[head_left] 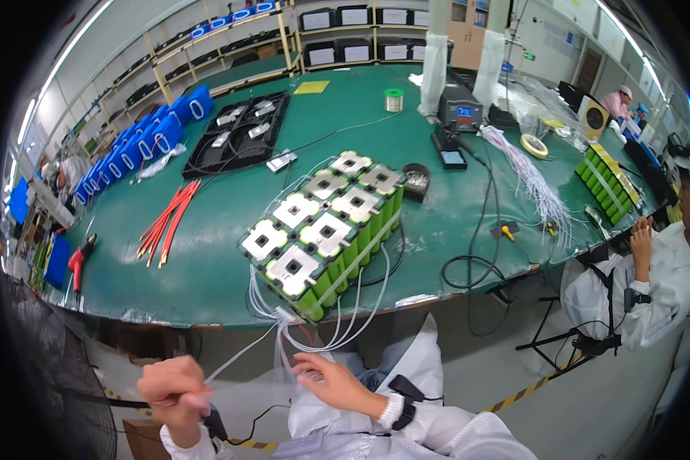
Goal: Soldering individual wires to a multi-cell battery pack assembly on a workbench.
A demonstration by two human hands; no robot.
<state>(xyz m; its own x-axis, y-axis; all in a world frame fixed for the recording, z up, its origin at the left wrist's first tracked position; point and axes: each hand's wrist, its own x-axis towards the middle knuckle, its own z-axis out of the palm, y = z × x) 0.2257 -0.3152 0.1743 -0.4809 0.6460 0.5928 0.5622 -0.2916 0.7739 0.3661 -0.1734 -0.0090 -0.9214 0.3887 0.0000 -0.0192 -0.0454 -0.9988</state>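
Observation:
A battery pack [322, 222] of green cylindrical cells, with silvery plates on top, rests at the near edge of the green workbench [207, 299]. Thin white wires [345, 337] loop from its sides and gather in a bundle [284, 315] over the bench edge. One white wire [241, 353] stretches from that bundle down to my left hand [175, 389], which is closed on it and slightly blurred. My right hand [336, 381] hovers just below the bundle, fingers stretched out and apart, beside the hanging wires. A short red wire [305, 333] shows among them.
Left on the bench lie red wires [165, 222], a red heat gun [78, 264], blue holders [138, 146] and a black tray [238, 134]. A soldering station [460, 107], solder spool [393, 100] and white wire bunch [529, 176] stand farther right. A co-worker [652, 268] sits at right.

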